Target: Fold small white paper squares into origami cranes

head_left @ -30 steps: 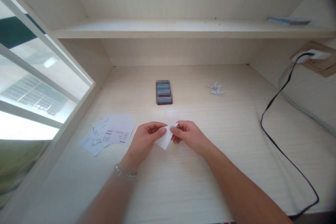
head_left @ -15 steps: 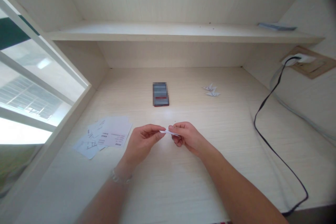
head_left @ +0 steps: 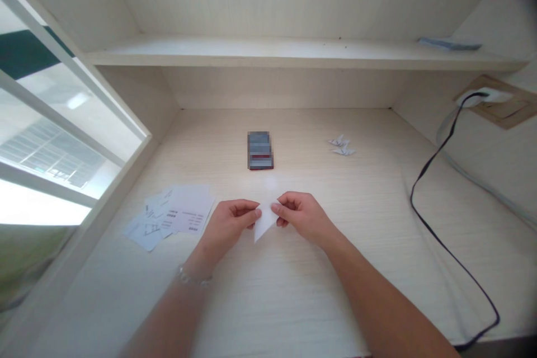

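Observation:
Between my two hands is a small piece of folded white paper [head_left: 264, 220], its pointed lower corner hanging toward me. My left hand [head_left: 232, 221] pinches its left edge between thumb and fingers. On the opposite edge, the thumb of my right hand [head_left: 298, 211] lies on top with the fingers curled beneath. Printed white paper sheets [head_left: 187, 207] overlap one another to the left of my left hand. Two small folded paper pieces [head_left: 343, 151] with pointed ends lie on the desk at the back right.
A dark, blurred-out rectangular object [head_left: 260, 150] lies on the desk [head_left: 293, 285] beyond my hands. A black cable [head_left: 434, 243] runs from the wall socket [head_left: 499, 102] down the right side. Above the back is a shelf [head_left: 293, 49] with a flat bluish item [head_left: 451, 44].
The folded paper has turned from nearly edge-on to showing its flat white face, with a corner pointing down. Both hands still hold it. The whole view has shifted slightly.

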A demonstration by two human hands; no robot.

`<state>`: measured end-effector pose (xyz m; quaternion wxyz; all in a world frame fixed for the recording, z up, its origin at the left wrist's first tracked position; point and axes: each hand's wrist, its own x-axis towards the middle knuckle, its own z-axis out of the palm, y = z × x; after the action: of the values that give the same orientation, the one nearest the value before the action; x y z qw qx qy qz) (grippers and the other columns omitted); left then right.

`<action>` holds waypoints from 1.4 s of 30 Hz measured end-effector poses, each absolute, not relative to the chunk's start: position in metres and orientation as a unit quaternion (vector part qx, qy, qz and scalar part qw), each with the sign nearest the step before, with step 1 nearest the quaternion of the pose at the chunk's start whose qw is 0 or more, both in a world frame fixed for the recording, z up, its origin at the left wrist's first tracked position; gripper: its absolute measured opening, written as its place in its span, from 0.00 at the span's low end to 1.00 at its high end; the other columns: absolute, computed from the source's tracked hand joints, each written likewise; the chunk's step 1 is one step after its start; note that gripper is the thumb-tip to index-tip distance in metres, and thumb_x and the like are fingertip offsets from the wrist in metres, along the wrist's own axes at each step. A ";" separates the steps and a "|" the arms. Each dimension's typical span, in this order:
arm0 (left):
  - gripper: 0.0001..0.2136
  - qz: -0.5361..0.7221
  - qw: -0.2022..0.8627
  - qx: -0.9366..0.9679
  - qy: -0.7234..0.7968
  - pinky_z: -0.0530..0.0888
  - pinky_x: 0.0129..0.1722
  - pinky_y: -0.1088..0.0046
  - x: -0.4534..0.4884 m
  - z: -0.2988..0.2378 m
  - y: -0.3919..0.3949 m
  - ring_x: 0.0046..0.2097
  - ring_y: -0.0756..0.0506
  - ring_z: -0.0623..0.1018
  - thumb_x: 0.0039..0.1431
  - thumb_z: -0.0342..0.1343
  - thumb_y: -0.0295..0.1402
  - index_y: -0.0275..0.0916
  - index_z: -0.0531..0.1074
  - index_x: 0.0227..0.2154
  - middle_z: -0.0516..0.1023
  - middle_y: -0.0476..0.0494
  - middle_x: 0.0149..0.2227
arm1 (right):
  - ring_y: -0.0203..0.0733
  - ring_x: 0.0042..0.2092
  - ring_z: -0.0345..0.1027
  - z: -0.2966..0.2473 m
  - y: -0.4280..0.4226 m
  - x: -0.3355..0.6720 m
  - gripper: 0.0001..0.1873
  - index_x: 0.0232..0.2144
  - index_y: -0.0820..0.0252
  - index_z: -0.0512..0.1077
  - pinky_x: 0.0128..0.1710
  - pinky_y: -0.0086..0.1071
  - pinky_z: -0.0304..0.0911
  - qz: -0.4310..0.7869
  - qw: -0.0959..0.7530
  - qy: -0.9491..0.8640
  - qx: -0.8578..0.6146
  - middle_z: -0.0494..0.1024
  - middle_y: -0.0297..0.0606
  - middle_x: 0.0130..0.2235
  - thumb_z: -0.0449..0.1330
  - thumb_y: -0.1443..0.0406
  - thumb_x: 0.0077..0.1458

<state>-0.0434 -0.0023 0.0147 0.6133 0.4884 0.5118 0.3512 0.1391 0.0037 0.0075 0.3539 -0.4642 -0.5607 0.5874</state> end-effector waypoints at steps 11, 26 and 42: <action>0.08 0.424 0.615 0.447 0.493 0.70 0.27 0.74 -0.043 0.014 -0.005 0.27 0.49 0.74 0.44 0.60 0.32 0.35 0.76 0.29 0.77 0.45 0.25 | 0.34 0.25 0.68 0.007 0.002 0.139 0.15 0.36 0.59 0.77 0.28 0.31 0.65 0.640 0.377 -0.522 -0.420 0.76 0.35 0.23 0.64 0.62 0.43; 0.11 0.430 0.571 0.486 0.504 0.73 0.36 0.70 -0.040 0.016 -0.007 0.34 0.45 0.78 0.43 0.61 0.33 0.35 0.75 0.33 0.80 0.42 0.33 | 0.36 0.29 0.68 0.003 0.001 0.131 0.12 0.31 0.61 0.75 0.31 0.33 0.66 0.632 0.388 -0.522 -0.421 0.76 0.37 0.30 0.64 0.61 0.42; 0.10 0.439 0.557 0.497 0.500 0.71 0.35 0.75 -0.038 0.016 -0.008 0.35 0.48 0.76 0.48 0.59 0.31 0.35 0.74 0.35 0.78 0.44 0.33 | 0.38 0.31 0.69 0.002 -0.002 0.126 0.10 0.28 0.61 0.74 0.32 0.32 0.64 0.592 0.405 -0.519 -0.465 0.77 0.37 0.29 0.65 0.62 0.41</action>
<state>-0.0379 -0.0078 0.0157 0.5567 0.4974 0.4999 0.4391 0.1260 -0.0024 0.0017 0.4051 -0.4652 -0.5186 0.5921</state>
